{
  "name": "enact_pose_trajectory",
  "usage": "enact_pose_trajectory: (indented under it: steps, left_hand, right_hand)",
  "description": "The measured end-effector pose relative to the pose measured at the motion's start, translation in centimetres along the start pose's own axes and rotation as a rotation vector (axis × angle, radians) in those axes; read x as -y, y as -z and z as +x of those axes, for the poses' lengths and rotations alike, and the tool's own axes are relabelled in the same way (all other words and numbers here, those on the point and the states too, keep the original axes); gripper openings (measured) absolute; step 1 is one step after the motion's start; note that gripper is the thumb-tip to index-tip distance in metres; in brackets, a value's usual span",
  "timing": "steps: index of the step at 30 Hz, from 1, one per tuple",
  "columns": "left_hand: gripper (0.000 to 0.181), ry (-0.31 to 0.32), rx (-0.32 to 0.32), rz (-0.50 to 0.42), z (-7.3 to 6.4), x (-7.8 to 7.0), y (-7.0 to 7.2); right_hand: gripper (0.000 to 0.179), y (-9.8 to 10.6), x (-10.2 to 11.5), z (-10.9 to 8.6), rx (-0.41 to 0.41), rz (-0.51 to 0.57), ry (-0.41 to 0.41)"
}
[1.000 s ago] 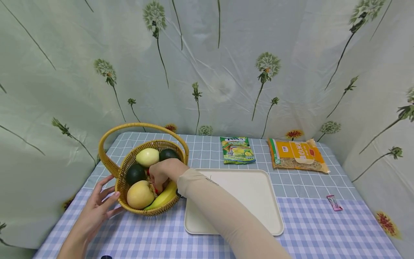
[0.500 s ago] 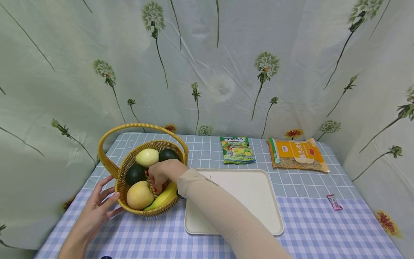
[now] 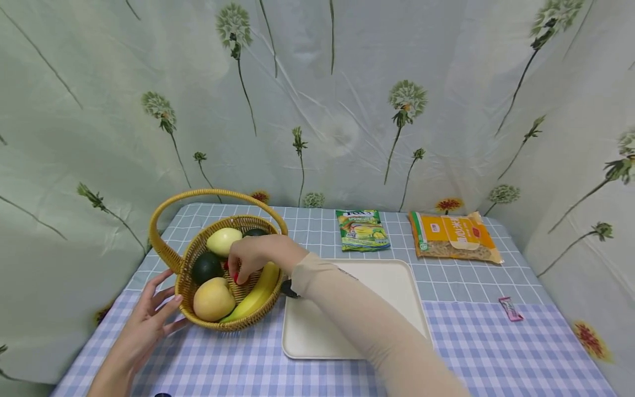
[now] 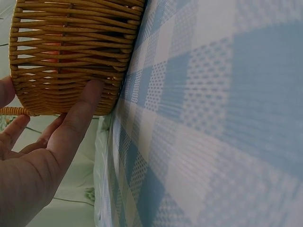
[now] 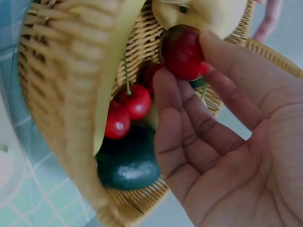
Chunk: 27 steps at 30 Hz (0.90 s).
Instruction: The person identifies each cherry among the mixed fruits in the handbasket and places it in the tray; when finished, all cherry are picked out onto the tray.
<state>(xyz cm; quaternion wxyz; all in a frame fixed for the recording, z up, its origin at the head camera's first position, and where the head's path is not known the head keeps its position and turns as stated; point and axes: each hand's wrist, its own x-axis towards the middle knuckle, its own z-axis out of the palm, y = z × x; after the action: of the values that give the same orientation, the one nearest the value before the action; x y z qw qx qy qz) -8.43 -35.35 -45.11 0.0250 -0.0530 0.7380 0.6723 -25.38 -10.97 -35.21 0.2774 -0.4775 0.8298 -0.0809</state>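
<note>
A wicker basket [image 3: 229, 326] stands at the left of the table. Inside it lie a banana [image 3: 255, 300], a yellow peach-like fruit [image 3: 214, 299], a pale yellow-green fruit [image 3: 224, 241] and dark green avocado-like fruits [image 3: 206, 267]. My right hand [image 3: 253, 255] is within the basket's opening and pinches a dark red cherry [image 5: 182, 52] between thumb and fingertips. More red cherries [image 5: 135, 101] show below it in the right wrist view. My left hand [image 3: 149, 314] rests spread against the basket's left outer side, its fingers [image 4: 75, 123] touching the woven wall.
A cream tray [image 3: 322, 344] lies right of the basket, partly under my right sleeve. Behind it are a green candy bag [image 3: 363, 231] and an orange food packet [image 3: 455, 237]. A small pink wrapped sweet [image 3: 511, 309] lies at the right. The basket's handle [image 3: 218, 192] arches up.
My right hand has risen and shifted slightly right and up inside the basket, and a red cherry now shows at its fingertips. My left hand stays against the basket.
</note>
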Motion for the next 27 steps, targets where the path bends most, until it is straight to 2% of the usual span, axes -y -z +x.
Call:
enact_pose_trajectory:
  steps: [7, 16, 22, 27]
  left_hand:
    - [0.067, -0.001, 0.001, -0.008, 0.0, 0.1, 0.0]
    - [0.067, -0.013, 0.005, -0.028, 0.1, 0.1, 0.1]
    - [0.068, 0.004, 0.001, -0.018, 0.0, 0.1, 0.1]
    - [0.069, 0.015, 0.001, -0.011, 0.0, 0.1, 0.1]
  right_hand:
    - [0.025, 0.7, -0.6, -2.9, -0.046, 0.002, 0.084]
    - [0.022, 0.6, -1.3, -8.2, -0.117, 0.107, 0.147]
    - [0.018, 0.1, -2.7, -10.9, -0.156, 0.184, 0.141]
    - [0.015, -0.8, -4.8, -12.7, -0.188, 0.257, 0.104]
